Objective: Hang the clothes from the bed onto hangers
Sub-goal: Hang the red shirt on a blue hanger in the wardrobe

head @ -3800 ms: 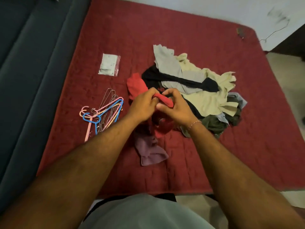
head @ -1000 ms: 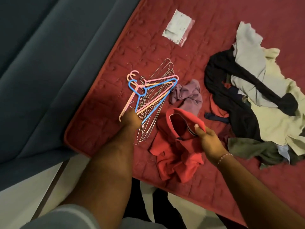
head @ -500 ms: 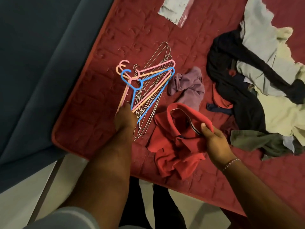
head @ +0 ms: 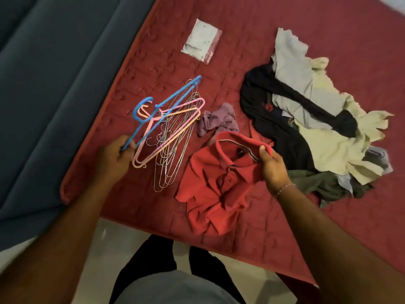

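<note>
Hanger selection under way. Left hand (head: 115, 157) pinching one end of the blue hanger (head: 162, 106), tilting it up off the hanger pile (head: 173, 141), hook end and far arm raised above the pink and orange ones. Right hand (head: 271, 165) clamped on the collar of the red polo shirt (head: 212, 185), thumb inside the neckline, holding the opening wide. Shirt body crumpled on the red bedspread (head: 263, 29), near the bed's edge, just beside the hangers.

Next, probably: pulling the blue hanger free of the tangle without dragging the wire ones along, then feeding one shoulder into that open collar. Snagging looks like the risk, with hooks interlocked in the pile.

Against half a second back: blue hanger then lying flat among the others, left hand only reaching its lower end; now lifted and swung clear at the top. Collar grip unchanged. Against the earliest picture: both hands then bunched together on the red shirt over the heap.

Rest of the clothes pile (head: 317, 119) waiting to the right, mauve garment (head: 217, 119) between pile and hangers, small plastic packet (head: 201, 40) further up the bed.
</note>
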